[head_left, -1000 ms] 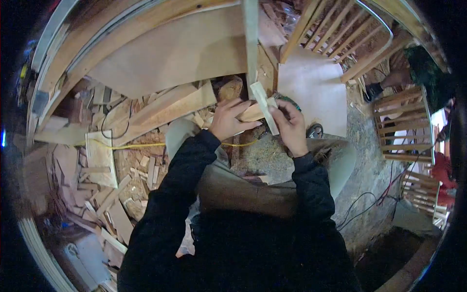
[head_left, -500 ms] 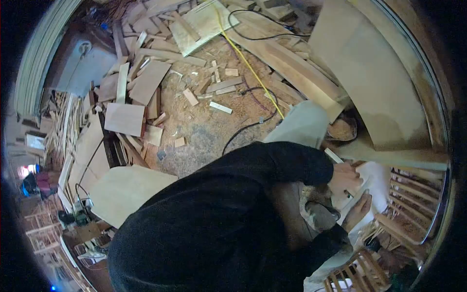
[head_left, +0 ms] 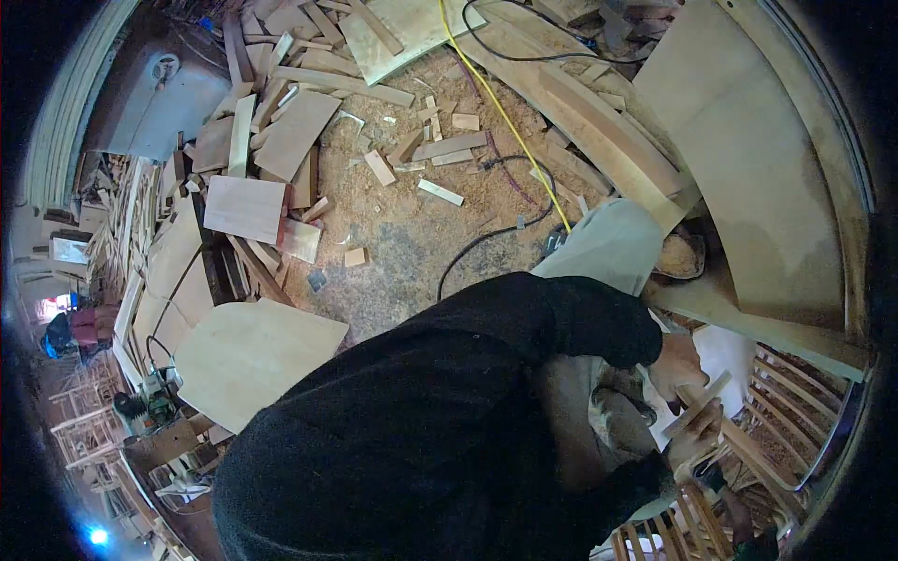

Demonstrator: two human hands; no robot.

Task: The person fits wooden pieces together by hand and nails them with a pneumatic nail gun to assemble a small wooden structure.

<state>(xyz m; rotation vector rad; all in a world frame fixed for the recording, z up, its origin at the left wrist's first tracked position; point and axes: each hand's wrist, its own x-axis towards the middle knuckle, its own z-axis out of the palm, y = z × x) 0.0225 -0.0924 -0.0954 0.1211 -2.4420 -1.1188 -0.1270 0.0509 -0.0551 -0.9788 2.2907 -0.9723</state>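
Observation:
My right hand (head_left: 694, 434), lower in view, is closed around a short, pale wooden strip (head_left: 700, 406) that slants up to the right. Just above it, my left hand (head_left: 675, 363) has its fingers curled against the strip. A small dark thing shows under the left fingers, too small to name. Both black sleeves (head_left: 599, 323) reach across my lap. Beside the hands are a white sheet-like surface (head_left: 728, 353) and a slatted wooden piece (head_left: 795, 397).
Wood offcuts (head_left: 440, 192) and sawdust cover the floor. A yellow cord (head_left: 505, 117) and a black cable (head_left: 468, 245) cross it. Large boards (head_left: 748, 178) stand at the right; a pale panel (head_left: 257, 360) lies left. More slats (head_left: 697, 524) are at lower right.
The view has shifted slightly. The wooden strip now shows more fully between my hands, and my left hand has moved down onto it.

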